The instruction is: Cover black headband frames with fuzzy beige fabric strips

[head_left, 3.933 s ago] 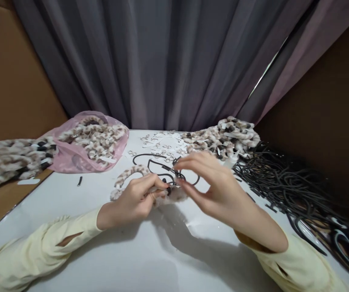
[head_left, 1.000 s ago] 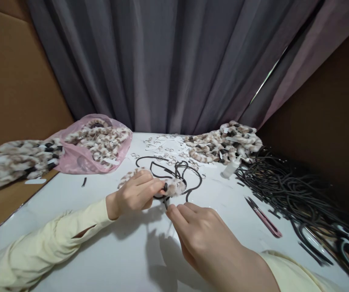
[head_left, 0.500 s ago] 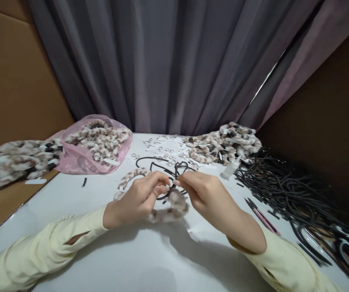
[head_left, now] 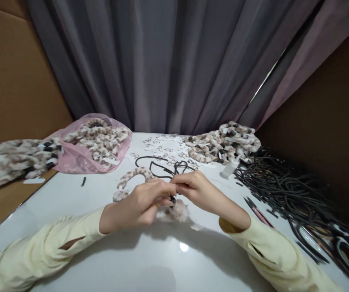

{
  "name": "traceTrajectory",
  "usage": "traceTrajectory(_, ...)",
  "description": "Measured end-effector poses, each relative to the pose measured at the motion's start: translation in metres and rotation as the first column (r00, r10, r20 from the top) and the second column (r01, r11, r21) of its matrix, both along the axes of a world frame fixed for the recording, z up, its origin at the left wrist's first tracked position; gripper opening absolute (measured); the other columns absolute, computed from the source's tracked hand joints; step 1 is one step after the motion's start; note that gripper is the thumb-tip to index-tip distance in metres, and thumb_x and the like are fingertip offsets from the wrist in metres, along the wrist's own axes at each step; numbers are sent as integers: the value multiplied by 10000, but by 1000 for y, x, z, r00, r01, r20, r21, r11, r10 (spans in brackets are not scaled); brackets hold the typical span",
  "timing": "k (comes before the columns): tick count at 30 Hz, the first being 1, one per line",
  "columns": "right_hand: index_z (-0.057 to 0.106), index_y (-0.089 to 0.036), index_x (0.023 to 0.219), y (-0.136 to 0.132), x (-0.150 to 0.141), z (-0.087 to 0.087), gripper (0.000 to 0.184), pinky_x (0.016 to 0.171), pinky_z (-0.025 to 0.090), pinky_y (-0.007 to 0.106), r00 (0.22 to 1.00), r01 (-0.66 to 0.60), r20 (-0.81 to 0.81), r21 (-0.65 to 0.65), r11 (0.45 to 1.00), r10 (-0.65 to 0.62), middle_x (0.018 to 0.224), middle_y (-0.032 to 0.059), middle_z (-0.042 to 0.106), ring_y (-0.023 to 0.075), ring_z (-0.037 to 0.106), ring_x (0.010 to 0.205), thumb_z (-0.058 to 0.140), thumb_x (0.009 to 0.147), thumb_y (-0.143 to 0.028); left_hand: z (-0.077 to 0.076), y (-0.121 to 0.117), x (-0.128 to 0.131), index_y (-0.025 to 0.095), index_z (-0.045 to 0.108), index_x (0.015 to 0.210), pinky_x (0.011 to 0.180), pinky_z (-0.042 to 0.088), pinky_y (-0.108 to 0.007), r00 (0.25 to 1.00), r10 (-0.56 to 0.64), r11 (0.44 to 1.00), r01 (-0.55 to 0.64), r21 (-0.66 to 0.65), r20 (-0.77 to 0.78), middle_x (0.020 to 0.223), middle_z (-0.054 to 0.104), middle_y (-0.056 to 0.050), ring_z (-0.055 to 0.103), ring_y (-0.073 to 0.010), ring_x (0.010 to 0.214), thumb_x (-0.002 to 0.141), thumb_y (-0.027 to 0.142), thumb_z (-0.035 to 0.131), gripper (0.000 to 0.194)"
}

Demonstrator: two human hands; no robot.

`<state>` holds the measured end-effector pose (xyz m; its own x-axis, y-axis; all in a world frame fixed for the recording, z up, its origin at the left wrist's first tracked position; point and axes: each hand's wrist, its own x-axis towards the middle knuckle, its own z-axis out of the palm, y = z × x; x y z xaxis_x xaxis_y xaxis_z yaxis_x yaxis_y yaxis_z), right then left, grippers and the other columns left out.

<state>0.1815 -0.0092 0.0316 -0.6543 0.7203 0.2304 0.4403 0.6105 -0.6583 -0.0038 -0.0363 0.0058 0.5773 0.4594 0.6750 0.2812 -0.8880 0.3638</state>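
Note:
My left hand (head_left: 145, 201) is closed, pinching a fluffy white-and-brown strap (head_left: 179, 211) at a black part by the fingertips. The strap hangs below the fingers, partly hidden behind that hand. Fingertip to fingertip with it, my right hand (head_left: 196, 190) is also closed in a pinch, with black cord at its fingers; the exact grip is hidden. Loops of black cord (head_left: 158, 165) lie just beyond both hands. A curved fluffy length (head_left: 133, 173) rests on the table behind my left hand.
A pink plastic bag (head_left: 126, 152) of fluffy straps stands at back left, and a pile of straps (head_left: 223, 142) at back right. Metal clasps (head_left: 165, 152) are scattered between. A small bottle (head_left: 229, 168), pink-handled snips (head_left: 258, 213) and a black cord heap (head_left: 281, 182) lie right.
My right hand has moved left and lower, its fingers now against my left fingertips. The strap's fluffy end has dropped slightly towards me, and my left hand has tilted over it.

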Motion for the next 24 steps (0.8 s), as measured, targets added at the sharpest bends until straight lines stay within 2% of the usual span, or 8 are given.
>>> traceTrajectory(2, 598, -159, 656, -1, 0, 1, 253, 548, 357, 193, 999, -41, -2, -93, 995, 41, 541, -33, 515, 91, 475, 534, 494, 873, -237, -3, 2, -1, 184, 491, 986, 604, 426, -246, 999, -22, 991, 26, 134, -28, 699, 562, -11, 519, -134, 618, 815, 36, 399, 244)
traceTrajectory(4, 610, -165, 778, -3, 1, 3, 207, 570, 405, 201, 998, -36, -46, -99, 994, 31, 699, 1, 592, 111, 533, 626, 504, 879, -312, -5, 3, -2, 165, 512, 982, 595, 423, -265, 998, -18, 958, 32, 285, -53, 653, 564, -16, 498, -140, 588, 834, 53, 407, 213)
traceTrajectory(7, 543, -183, 1019, -13, 5, 10, 203, 711, 465, 259, 984, 104, -156, 128, 986, -83, 1072, 85, 576, 158, 559, 886, 558, 856, -303, -2, 5, -4, 154, 540, 963, 562, 415, -280, 998, 45, 846, -13, 533, -47, 640, 606, -28, 484, -139, 551, 855, 81, 433, 168)
traceTrajectory(10, 556, -187, 927, -28, 12, 24, 69, 785, 456, 311, 987, 110, -141, 283, 953, -71, 977, 79, 601, 178, 553, 906, 545, 869, -222, 6, 4, -7, 158, 560, 856, 530, 419, -274, 993, 116, 714, -74, 697, -14, 647, 638, -39, 493, -129, 538, 842, 94, 514, 80)
traceTrajectory(13, 581, -193, 936, -42, 15, 34, 81, 790, 457, 299, 997, -58, -37, 220, 974, 68, 901, 55, 635, 173, 564, 884, 558, 861, -176, 15, 1, -10, 159, 561, 761, 517, 451, -267, 994, 104, 644, -43, 764, -32, 618, 642, -43, 515, -124, 534, 836, 88, 528, 108)
traceTrajectory(16, 566, -181, 967, -50, 12, 32, 108, 794, 452, 291, 989, -145, 30, 194, 970, 142, 908, 60, 633, 172, 560, 888, 538, 866, -153, 18, -3, -11, 176, 563, 731, 504, 468, -272, 992, 107, 646, -16, 763, -70, 635, 655, -51, 547, -133, 558, 873, 110, 462, 187)
traceTrajectory(19, 552, -167, 869, -49, 5, 21, 117, 700, 445, 270, 991, -128, 70, 223, 966, 115, 802, 55, 615, 157, 554, 757, 456, 879, -100, 16, -4, -9, 166, 547, 743, 497, 463, -277, 994, 91, 663, -10, 748, -67, 631, 648, -62, 558, -143, 576, 875, 118, 462, 164)
traceTrajectory(24, 528, -145, 802, -47, -2, 4, 164, 587, 400, 261, 1000, -5, 18, 426, 905, -3, 688, 58, 584, 149, 498, 619, 396, 869, -75, 6, -1, -4, 143, 500, 836, 514, 436, -308, 997, 70, 793, -81, 604, 42, 674, 627, -83, 487, -147, 560, 856, 86, 446, 81)
